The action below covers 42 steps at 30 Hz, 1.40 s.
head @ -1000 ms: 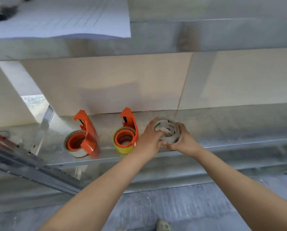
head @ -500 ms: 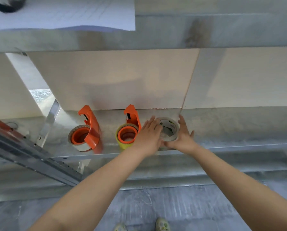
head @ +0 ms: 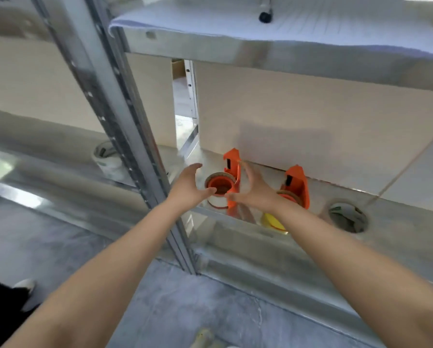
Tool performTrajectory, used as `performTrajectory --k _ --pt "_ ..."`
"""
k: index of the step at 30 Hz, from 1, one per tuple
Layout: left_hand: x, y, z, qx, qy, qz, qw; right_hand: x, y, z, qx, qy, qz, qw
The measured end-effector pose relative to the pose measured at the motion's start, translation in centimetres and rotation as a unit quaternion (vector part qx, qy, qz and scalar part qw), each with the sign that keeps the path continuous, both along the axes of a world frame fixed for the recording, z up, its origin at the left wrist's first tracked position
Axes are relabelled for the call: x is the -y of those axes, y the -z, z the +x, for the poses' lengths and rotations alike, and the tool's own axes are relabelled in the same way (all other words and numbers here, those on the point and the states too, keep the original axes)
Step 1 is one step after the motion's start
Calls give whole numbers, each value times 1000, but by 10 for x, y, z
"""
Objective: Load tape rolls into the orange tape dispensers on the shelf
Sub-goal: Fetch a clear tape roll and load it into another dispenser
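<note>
Two orange tape dispensers stand on the metal shelf (head: 398, 237). The left dispenser (head: 229, 179) holds a white tape roll, and the right dispenser (head: 297, 184) holds a yellow roll (head: 273, 221), partly hidden by my right forearm. My left hand (head: 189, 188) and my right hand (head: 254, 190) are spread open on either side of the left dispenser, fingers apart, holding nothing. A loose whitish tape roll (head: 348, 217) lies flat on the shelf to the right of both dispensers.
A metal upright post (head: 125, 126) stands just left of my left hand. Another white tape roll (head: 107, 159) sits on the neighbouring shelf beyond the post. A white sheet (head: 285, 23) lies on the shelf above. The grey floor and a shoe (head: 24, 285) are below.
Both hands let go of the whitish roll, which stays lying on the shelf at the right. They moved left to flank the left dispenser, and my view swung left.
</note>
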State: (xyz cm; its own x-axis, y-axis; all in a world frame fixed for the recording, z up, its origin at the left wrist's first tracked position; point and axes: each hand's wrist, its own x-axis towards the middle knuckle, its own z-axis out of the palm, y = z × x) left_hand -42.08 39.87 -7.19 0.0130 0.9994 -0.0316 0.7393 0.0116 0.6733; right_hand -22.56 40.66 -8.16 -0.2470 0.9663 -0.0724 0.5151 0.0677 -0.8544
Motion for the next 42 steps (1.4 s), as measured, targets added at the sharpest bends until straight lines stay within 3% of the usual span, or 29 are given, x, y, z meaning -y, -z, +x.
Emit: performTrajectory --k 5,14,18,21,25,28,34,38,42 --pt "10 23 -24 61 -11 -68 996 -3 29 -31 29 40 -31 998" --pt "13 34 -12 215 16 -191 958 4 34 -43 77 109 16 991" --pt "9 28 -1 345 -85 -225 907 7 29 -40 91 126 40 987" --pt "9 20 1 419 -105 -224 874 12 22 -33 93 135 57 985" --pt "1 -1 11 551 -172 -240 781 21 -1 -19 45 144 86 985" --pt "-5 -20 37 610 -130 -303 721 29 -21 -3 17 149 111 982" --pt "-7 -40 111 683 -72 -329 648 50 -39 51 -6 198 143 970" --pt "3 -45 153 693 -21 -347 631 69 -41 81 -26 249 136 959" --pt "12 -48 188 682 -2 -345 645 86 -39 109 18 301 177 937"
